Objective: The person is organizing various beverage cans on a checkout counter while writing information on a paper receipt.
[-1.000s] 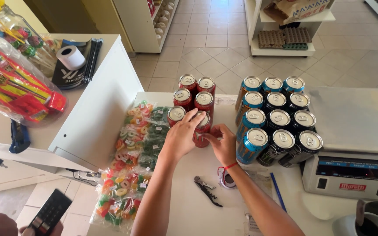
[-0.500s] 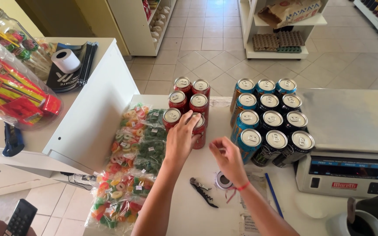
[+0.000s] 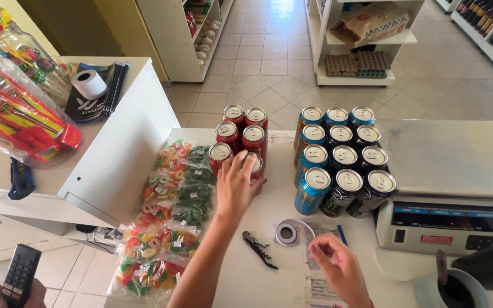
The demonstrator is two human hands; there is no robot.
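Note:
Several red drink cans (image 3: 236, 132) stand in a tight block on the white counter (image 3: 275, 285). My left hand (image 3: 236, 187) wraps over the top of the front right red can (image 3: 256, 165). My right hand (image 3: 338, 267) hovers low over a paper sheet near the counter's front edge, fingers loosely curled and holding nothing. Beside the red cans stands a block of blue and black cans (image 3: 340, 158).
A weighing scale (image 3: 451, 171) fills the right side, with a dark cup (image 3: 457, 290) in front of it. Candy bags (image 3: 164, 219) lie left of the cans. A corkscrew (image 3: 259, 250), tape roll (image 3: 286, 232) and blue pen (image 3: 342, 235) lie between my hands. Another person's hand holds a remote (image 3: 20, 275) at bottom left.
My right hand has let go of the red can and drawn back toward me. My left hand stays on the can.

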